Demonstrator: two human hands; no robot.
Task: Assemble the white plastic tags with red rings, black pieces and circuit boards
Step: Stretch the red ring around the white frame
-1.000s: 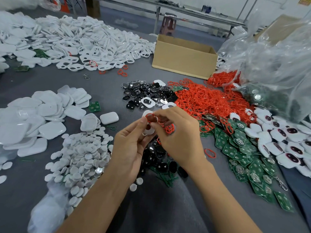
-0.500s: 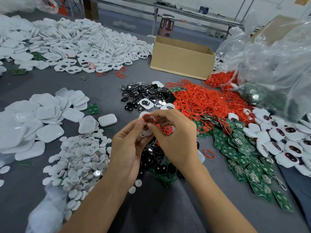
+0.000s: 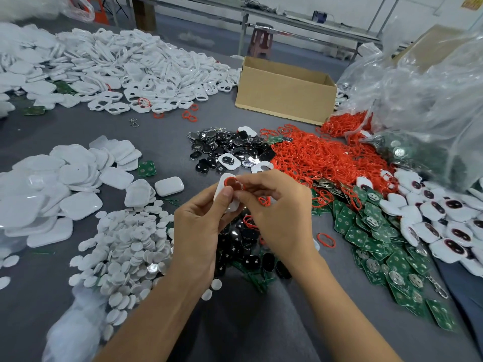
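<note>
At the bench [image 3: 167,131] centre, the left hand [image 3: 198,231] curls its fingers round a white tag [image 3: 220,184] while the right hand [image 3: 277,218] pinches a red ring [image 3: 232,182] into its opening. Finished tags [image 3: 432,231] pile at 3 o'clock. Heaps of rings [image 3: 326,158] at 1, circuit boards [image 3: 379,244] at 4 and black pieces [image 3: 227,147] at 12 suggest most remains.

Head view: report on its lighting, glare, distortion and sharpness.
In the head view, light is soft and even, with faint shadows beneath the left hand and right hand; the clear plastic bag shows white glare; wide-angle distortion stretches the frame's edges; the white tag and red ring that the hands hold are sharp.
</note>
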